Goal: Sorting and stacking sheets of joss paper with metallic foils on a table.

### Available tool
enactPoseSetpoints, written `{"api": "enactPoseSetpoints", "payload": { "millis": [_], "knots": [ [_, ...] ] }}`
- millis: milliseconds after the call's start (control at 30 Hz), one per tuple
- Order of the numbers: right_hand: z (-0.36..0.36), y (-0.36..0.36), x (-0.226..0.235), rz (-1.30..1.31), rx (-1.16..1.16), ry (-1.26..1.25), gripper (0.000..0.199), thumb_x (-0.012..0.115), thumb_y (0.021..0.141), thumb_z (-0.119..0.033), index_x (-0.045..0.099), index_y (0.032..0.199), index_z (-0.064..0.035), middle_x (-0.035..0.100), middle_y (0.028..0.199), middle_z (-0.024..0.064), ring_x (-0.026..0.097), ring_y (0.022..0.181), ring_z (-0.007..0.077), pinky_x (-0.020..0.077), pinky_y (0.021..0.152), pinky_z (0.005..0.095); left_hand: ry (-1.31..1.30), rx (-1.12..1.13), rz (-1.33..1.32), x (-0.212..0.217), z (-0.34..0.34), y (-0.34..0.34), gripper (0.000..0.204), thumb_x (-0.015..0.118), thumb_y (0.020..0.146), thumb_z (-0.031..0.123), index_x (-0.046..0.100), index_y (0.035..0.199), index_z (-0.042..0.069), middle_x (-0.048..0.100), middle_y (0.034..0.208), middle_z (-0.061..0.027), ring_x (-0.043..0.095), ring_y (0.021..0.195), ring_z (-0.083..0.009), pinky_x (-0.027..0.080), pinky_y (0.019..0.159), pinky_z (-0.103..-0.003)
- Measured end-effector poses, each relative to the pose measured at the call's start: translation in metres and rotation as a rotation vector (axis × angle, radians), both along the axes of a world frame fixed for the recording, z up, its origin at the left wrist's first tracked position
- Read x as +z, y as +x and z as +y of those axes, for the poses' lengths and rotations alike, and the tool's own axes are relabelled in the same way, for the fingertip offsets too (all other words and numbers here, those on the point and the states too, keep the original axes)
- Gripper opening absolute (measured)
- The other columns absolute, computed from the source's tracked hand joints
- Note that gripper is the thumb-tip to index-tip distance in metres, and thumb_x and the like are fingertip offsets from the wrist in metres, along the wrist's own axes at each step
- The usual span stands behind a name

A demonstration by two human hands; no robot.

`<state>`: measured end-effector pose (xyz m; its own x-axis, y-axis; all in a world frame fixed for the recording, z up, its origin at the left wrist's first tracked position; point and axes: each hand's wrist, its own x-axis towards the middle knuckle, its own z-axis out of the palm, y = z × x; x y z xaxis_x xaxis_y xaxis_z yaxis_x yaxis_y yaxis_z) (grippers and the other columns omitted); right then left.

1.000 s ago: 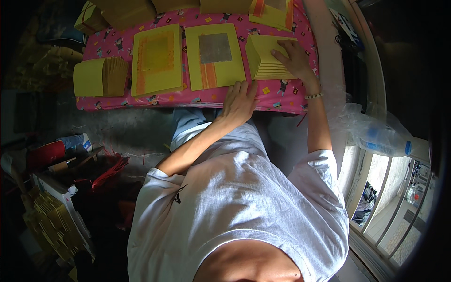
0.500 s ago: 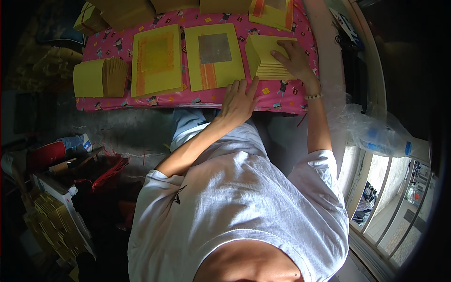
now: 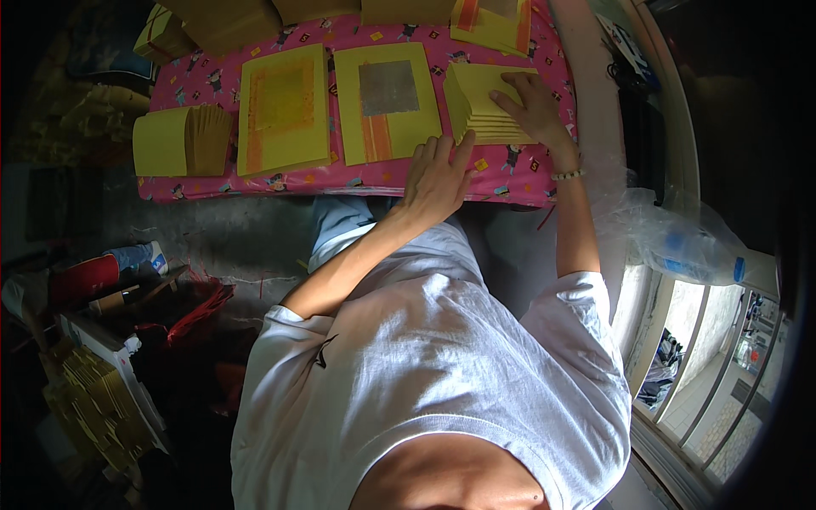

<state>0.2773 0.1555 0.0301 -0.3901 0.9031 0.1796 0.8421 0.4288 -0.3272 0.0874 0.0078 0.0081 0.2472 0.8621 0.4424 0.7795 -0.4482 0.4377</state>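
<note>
A stack of folded yellow paper (image 3: 473,95) lies at the right of the table, its folded edges stepped toward me. My right hand (image 3: 530,109) rests flat on top of it with the fingers spread. At the stack's near left corner, my left hand (image 3: 438,174) is stretched out, its index fingertip at the lower edge and the other fingers near the neighbouring sheet. That yellow sheet (image 3: 423,127) bears a silver patch and an orange striped band. Farther left lies a yellow sheet (image 3: 285,149) with a gold patch bordered in orange.
A fanned bundle of folded yellow paper (image 3: 161,143) stands at the left of the pink patterned tablecloth (image 3: 357,177). Brown-yellow bundles (image 3: 229,25) line the far side. A clear plastic bag (image 3: 688,242) hangs by the barred window at right. Red strings (image 3: 200,314) lie low at left.
My left index finger has shifted slightly right and toward the stack's near edge. My right hand stays where it was on the stack.
</note>
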Motion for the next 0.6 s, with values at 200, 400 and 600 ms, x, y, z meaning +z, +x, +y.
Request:
{"api": "enactPoseSetpoints", "payload": {
  "millis": [200,400,600],
  "knots": [
    [0.005,0.004,0.001,0.036,0.018,-0.019,0.053,0.058,0.084,-0.051,0.059,0.116,-0.0091,0.056,0.114,0.0130,0.053,0.108,0.0298,0.0437,0.090,0.0421,0.016,-0.002,-0.046,0.006,-0.002,-0.003,0.049,0.062,0.082,0.018,0.048,0.125,-0.001,0.047,0.096,-0.0152,0.047,0.083,-0.0273,0.040,0.071,-0.039],
    [0.001,-0.004,0.017,0.140,-0.034,-0.039,0.050,0.056,0.086,-0.049,0.061,0.112,-0.0062,0.059,0.108,0.0138,0.058,0.100,0.0288,0.0450,0.087,0.0403,-0.034,0.008,-0.117,-0.001,-0.005,-0.020,0.044,0.064,0.079,0.013,0.052,0.119,0.000,0.048,0.096,-0.0138,0.048,0.086,-0.0270,0.040,0.071,-0.039],
    [-0.008,-0.010,0.041,0.259,-0.004,0.081,0.039,0.061,0.086,-0.037,0.062,0.106,-0.0036,0.061,0.102,0.0149,0.060,0.096,0.0288,0.0465,0.083,0.0386,-0.057,0.070,-0.124,-0.005,-0.002,-0.046,0.040,0.066,0.075,0.009,0.056,0.113,0.003,0.049,0.097,-0.0144,0.049,0.087,-0.0293,0.040,0.072,-0.041]
  ]
}}
